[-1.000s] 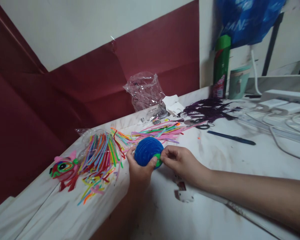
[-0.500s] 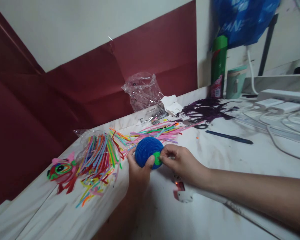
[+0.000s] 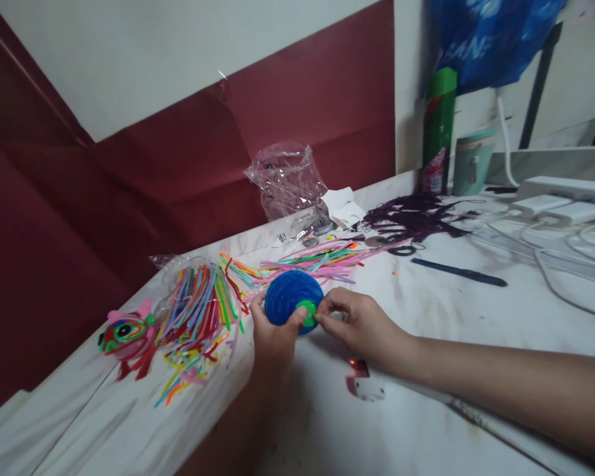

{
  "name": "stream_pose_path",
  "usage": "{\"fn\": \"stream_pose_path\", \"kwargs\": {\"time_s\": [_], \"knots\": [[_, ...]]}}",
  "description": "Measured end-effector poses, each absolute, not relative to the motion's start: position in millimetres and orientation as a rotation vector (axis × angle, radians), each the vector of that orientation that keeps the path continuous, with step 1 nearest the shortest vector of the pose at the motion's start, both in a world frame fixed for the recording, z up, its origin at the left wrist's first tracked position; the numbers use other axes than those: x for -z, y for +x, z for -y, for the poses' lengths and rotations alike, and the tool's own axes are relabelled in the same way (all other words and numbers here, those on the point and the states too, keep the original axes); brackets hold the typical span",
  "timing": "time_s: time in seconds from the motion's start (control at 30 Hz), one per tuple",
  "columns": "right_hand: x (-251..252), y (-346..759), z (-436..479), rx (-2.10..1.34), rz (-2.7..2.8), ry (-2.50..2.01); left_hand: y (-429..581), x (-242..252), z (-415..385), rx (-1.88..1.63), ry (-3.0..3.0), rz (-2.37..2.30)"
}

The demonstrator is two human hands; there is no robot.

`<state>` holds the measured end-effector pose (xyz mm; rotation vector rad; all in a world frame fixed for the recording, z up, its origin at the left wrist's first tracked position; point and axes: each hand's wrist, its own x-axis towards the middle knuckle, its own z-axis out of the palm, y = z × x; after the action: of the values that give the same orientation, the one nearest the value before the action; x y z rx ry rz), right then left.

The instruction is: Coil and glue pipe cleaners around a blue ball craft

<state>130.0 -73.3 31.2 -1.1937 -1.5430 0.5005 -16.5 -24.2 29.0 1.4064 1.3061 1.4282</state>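
Note:
A blue ball wound with fuzzy strands (image 3: 290,297) rests in my left hand (image 3: 276,337), whose thumb presses beside a green coiled patch (image 3: 307,312) on its lower right. The fingertips of my right hand (image 3: 353,317) are pinched at the right edge of that patch. A bit of green strand seems to be between them, though it is too small to make out well. Behind the ball lie loose pipe cleaners (image 3: 317,264), mostly pink with some green and blue. To the left, a bundle of multicoloured pipe cleaners (image 3: 198,301) spills from a clear bag.
A colourful animal figure (image 3: 129,337) stands at the left. Purple strands (image 3: 411,215), scissors (image 3: 401,250) and a dark blue stick-like tool (image 3: 459,272) lie behind on the right. A red-and-white object (image 3: 364,383) sits below my right hand. Cables and a power strip (image 3: 565,192) occupy the far right.
The ball has turned slightly and shifted a little left and up in my left hand. My right hand keeps its pinch at the green patch. The whole view has shifted a little.

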Motion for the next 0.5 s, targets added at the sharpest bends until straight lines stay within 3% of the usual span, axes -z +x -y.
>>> {"fn": "stream_pose_path", "kwargs": {"time_s": [0.2, 0.5], "knots": [[-29.8, 131.3, 69.7, -0.672, 1.418, -1.151, -19.5, -24.6, 21.1, -1.426, 1.407, -1.236], [-29.7, 133.3, 65.5, -0.644, 1.462, -1.176, -17.0, -25.8, 23.5, -1.425, 1.432, -1.228]]}}
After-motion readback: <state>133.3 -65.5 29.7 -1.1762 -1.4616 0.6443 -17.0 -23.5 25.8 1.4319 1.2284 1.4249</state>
